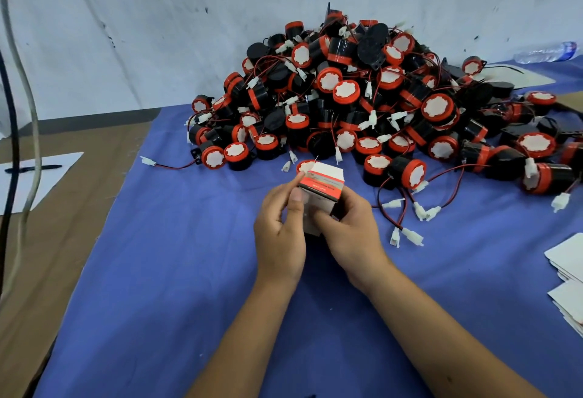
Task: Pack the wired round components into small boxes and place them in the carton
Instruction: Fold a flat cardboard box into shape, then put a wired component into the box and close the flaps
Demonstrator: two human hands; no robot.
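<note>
Both hands met over the middle of the desk, where a small box [318, 189], white with a red band, was held upright above the blue cloth [176, 271]. The left hand [279, 233] had its grip closed on the box's left side, forefinger raised to the top flap. The right hand [350, 230] clasped the box's right side. Just beyond the box, a heap of wired round components [378, 104] lay against the desk's far edge. Flat white cards [568, 259] sat at the right edge.
</note>
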